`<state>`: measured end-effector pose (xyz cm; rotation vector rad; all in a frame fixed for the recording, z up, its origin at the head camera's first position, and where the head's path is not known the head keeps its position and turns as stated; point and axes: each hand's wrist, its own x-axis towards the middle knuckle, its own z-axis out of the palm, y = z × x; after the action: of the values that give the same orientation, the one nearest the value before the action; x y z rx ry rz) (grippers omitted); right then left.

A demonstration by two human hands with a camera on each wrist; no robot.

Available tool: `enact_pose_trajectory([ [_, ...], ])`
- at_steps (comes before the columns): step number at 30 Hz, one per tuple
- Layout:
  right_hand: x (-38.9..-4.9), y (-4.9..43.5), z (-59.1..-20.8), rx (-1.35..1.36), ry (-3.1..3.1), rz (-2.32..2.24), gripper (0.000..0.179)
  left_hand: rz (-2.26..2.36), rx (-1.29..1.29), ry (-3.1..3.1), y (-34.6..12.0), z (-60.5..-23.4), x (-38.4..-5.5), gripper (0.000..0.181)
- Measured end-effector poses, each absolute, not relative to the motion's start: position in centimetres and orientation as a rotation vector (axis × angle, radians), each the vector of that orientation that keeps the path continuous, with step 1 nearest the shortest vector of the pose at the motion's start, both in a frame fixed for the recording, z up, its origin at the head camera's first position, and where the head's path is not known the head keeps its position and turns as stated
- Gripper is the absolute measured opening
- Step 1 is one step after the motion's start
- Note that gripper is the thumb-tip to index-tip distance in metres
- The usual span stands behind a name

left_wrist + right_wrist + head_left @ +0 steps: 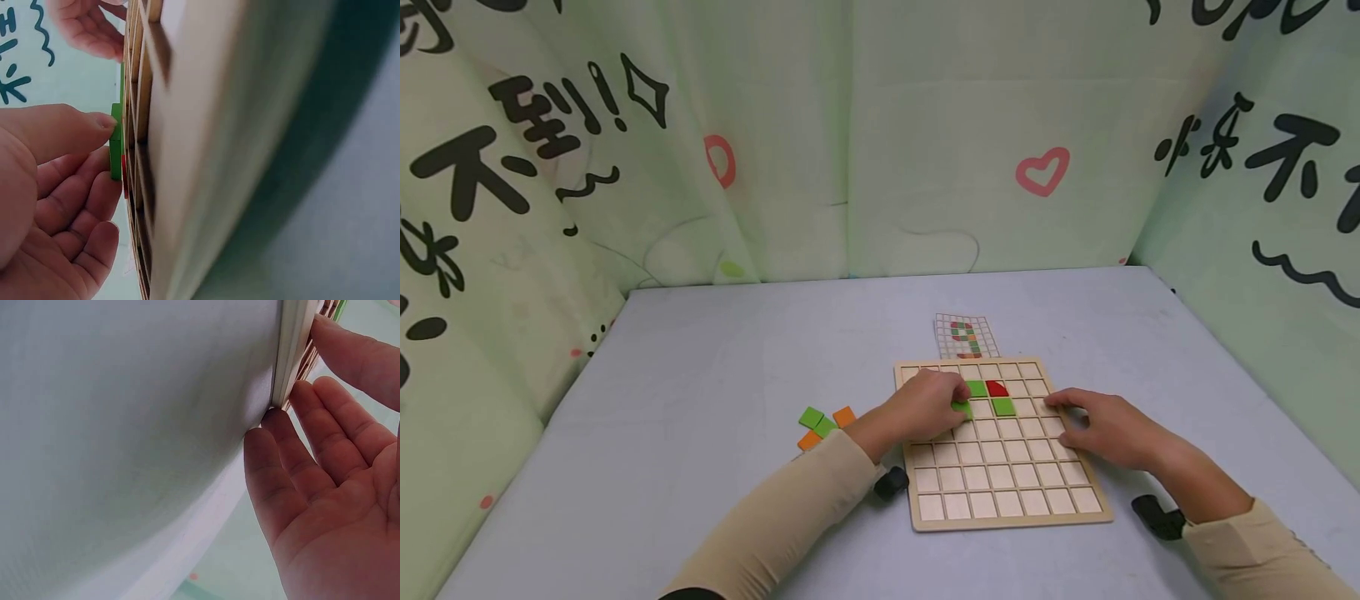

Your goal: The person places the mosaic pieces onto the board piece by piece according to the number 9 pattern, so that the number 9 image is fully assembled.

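Held tile: a green tile (pixel 115 156) pinched between the left hand's (pixel 931 408) thumb and fingers, at the far half of the board; whether it sits in its cell I cannot tell
Key relation: it lies just left of and nearer the person than the far placed green tile (pixel 976 389); the left hand is on it, the right well apart
Right hand (pixel 1108 429): fingers loosely extended, fingertips touching the board's right edge
Grid board (pixel 996 479): one, roughly square, so no clear long axis
Placed pieces: two green tiles, one red piece (pixel 997 388)
Loose tiles: left of the board, two green (pixel 811 417), two orange (pixel 845 416) visible; the forearm may hide more
Pattern card (pixel 966 333): one, beyond the board
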<state>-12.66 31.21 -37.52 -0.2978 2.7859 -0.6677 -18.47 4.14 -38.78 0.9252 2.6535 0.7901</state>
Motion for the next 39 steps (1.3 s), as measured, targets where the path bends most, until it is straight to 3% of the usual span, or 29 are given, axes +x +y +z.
enact_pose_trajectory([
  [39, -12.75, 31.26, -37.74, -0.288, 2.791, -0.658, 0.051, 0.827, 0.866, 2.692, 4.30, -39.34, -18.74, 0.019],
])
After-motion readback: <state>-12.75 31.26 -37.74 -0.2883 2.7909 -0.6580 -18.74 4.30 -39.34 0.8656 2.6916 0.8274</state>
